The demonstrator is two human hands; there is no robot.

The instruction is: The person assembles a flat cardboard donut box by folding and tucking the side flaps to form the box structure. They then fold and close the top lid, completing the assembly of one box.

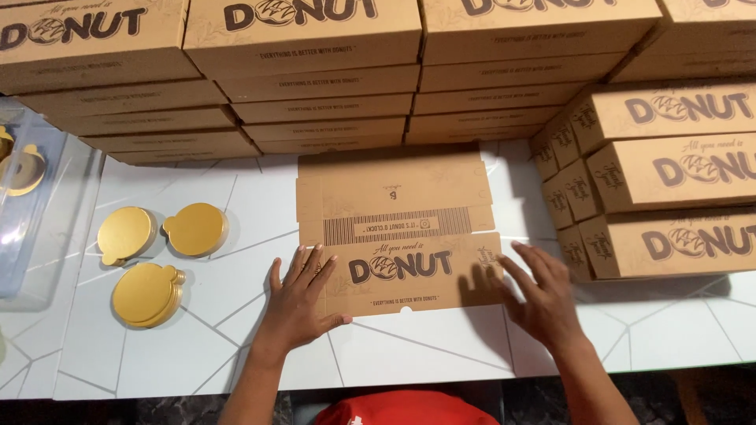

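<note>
Two bare forearms, no sleeves, no watch or bracelets. Left hand (302, 297) with what might be a ring on one finger, hard to tell. Right hand (542, 293) plain. Bit of red clothing (405, 408) down at the bottom edge.

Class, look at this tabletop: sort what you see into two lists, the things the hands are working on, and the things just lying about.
In hand:
- flat brown unfolded cardboard box blank
- left hand, resting on its near left corner
- right hand, open at its right edge

Lying about:
- round gold cake boards
- stacked folded brown cardboard boxes
- clear plastic container
- white marble-pattern table
</note>
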